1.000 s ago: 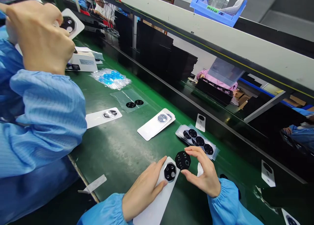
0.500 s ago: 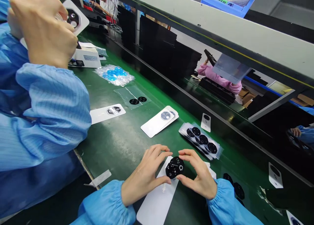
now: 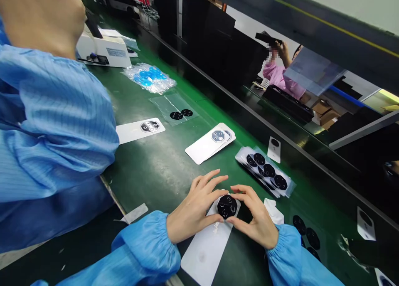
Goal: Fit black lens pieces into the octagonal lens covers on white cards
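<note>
A round black camera lens cover (image 3: 227, 206) with small markings sits at the camera end of a white phone back panel (image 3: 204, 255), which lies on the green bench. My left hand (image 3: 196, 209) has its thumb and index finger at the cover's left edge, with the other fingers stretched out above. From the opposite side, my right hand (image 3: 257, 217) pinches the cover's edge with curved index finger and thumb. Whether the cover touches the panel all round I cannot tell. Right of my right hand lies a crumpled white piece (image 3: 274, 211).
A co-worker's blue sleeve (image 3: 56, 124) fills the left side. Beyond my hands are stacked white panels (image 3: 202, 146), bagged black covers (image 3: 268, 169) and a bag of blue pieces (image 3: 149, 76). More black covers (image 3: 312, 238) lie at right, near single panels (image 3: 366, 223).
The black cover has moved left and flatter over the panel's camera end, held between both hands. My left fingers are more spread. The view has shifted, and the co-worker's arm reaches higher out of frame.
</note>
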The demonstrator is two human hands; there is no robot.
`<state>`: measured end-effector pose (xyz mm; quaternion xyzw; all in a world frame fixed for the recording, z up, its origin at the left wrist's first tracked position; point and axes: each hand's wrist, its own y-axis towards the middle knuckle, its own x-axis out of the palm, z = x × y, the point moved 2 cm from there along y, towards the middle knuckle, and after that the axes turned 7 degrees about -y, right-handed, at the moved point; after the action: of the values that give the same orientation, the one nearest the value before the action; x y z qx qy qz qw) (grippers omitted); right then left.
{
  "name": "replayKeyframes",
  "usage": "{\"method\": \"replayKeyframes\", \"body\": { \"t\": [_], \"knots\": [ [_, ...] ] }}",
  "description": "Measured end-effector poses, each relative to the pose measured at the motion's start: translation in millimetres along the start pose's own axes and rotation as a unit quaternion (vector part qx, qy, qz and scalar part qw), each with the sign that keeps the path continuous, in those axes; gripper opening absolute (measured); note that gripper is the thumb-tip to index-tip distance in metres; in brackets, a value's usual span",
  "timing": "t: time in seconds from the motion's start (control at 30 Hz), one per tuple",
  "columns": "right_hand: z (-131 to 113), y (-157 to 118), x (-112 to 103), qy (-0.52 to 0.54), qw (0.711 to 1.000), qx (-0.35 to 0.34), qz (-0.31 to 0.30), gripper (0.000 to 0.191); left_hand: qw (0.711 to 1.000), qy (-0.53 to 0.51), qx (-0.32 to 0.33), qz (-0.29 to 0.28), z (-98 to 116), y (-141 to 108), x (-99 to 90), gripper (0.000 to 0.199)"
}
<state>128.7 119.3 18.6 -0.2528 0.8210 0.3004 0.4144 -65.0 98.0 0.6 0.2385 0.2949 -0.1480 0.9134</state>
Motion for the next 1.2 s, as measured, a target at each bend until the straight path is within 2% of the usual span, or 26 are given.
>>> {"method": "replayKeyframes", "body": {
  "t": [0.5, 0.67, 0.73, 0.8, 0.9, 1.0, 1.1, 1.2],
  "knots": [
    [3.6, 0.5, 3.6, 0.014, 1.000, 0.009, -0.012, 0.041, 1.000, -0.015, -0.012, -0.002, -0.9, 0.7, 1.0, 0.045],
    [1.2, 1.5, 1.7, 0.004, 1.000, 0.003, -0.024, 0.046, 1.000, 0.000, -0.014, -0.004, 0.3, 2.6, -0.2, 0.037],
    [-0.2, 3.3, -9.5, -0.008, 0.999, 0.010, -0.035, 0.057, 1.000, 0.010, -0.013, -0.006, 0.9, 3.4, -1.1, 0.035],
    [-1.0, 4.7, -30.9, -0.017, 0.999, 0.036, -0.024, 0.056, 1.000, 0.017, -0.012, -0.005, 0.9, 3.9, -1.5, 0.033],
    [-0.2, 0.1, -75.4, -0.024, 0.993, 0.107, 0.044, 0.029, 1.000, 0.022, -0.009, 0.010, -0.2, 4.0, -1.7, 0.031],
    [4.9, -18.5, -109.5, -0.057, 0.976, 0.186, 0.097, 0.021, 1.000, 0.025, -0.004, 0.008, -1.9, 4.0, -0.8, 0.030],
    [16.2, -46.7, -113.7, -0.114, 0.963, 0.234, 0.064, 0.019, 1.000, 0.027, 0.001, 0.008, -3.3, 4.2, 0.8, 0.030],
    [30.6, -71.2, -96.9, -0.173, 0.951, 0.256, 0.025, 0.020, 0.999, 0.027, 0.007, 0.028, -3.6, 4.3, 2.6, 0.029]
  ]
}}
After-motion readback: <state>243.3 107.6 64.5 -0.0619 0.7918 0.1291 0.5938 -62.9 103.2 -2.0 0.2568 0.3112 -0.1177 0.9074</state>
